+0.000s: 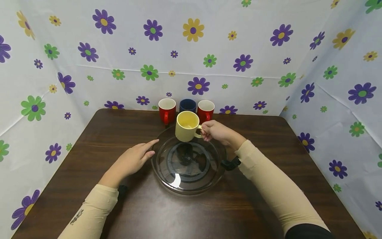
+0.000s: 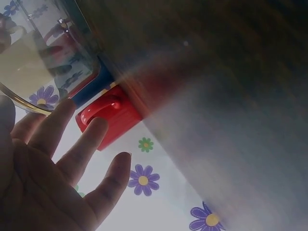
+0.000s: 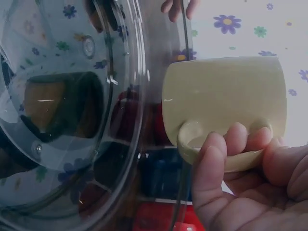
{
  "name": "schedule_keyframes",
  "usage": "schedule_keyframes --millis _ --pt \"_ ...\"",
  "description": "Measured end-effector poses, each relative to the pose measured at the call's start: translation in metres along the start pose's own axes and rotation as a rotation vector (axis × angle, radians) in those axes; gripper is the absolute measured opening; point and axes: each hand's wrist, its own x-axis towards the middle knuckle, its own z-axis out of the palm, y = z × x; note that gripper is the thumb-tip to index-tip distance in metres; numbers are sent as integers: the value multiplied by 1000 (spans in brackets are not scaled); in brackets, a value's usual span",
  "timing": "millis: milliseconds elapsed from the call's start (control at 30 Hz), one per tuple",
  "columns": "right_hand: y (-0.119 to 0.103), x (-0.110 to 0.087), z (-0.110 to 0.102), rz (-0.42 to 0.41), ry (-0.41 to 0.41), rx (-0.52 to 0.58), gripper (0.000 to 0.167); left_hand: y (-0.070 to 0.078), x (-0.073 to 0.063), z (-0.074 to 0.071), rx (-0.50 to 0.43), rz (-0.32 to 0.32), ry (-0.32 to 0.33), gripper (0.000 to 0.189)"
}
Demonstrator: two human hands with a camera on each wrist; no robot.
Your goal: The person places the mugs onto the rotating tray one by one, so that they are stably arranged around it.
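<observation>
My right hand (image 1: 217,131) grips the handle of a pale yellow mug (image 1: 185,129). The mug is upright above the far part of a round, clear, smoke-tinted turntable (image 1: 179,190); its reflection shows in the surface in the right wrist view. From that side, the curled fingers (image 3: 211,159) are seen around the mug handle. My left hand (image 1: 135,158) is at the turntable's left rim, its fingers extended and spread in the left wrist view. Whether they touch the rim cannot be told.
Behind the turntable, a red mug (image 1: 167,109), a dark blue mug (image 1: 188,105) and another red mug (image 1: 206,109) stand in a row. They are near the back edge of the dark wooden table (image 1: 125,212). A flowered cloth (image 1: 167,49) hangs behind and at both sides.
</observation>
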Motion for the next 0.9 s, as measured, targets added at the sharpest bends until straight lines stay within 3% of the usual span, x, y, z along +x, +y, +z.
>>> schedule_keyframes --millis 333,900 --pt "7 10 4 82 -17 -5 30 -1 1 5 -2 10 12 52" --pt "14 19 5 123 -34 2 31 -3 0 3 -12 -9 -3 53"
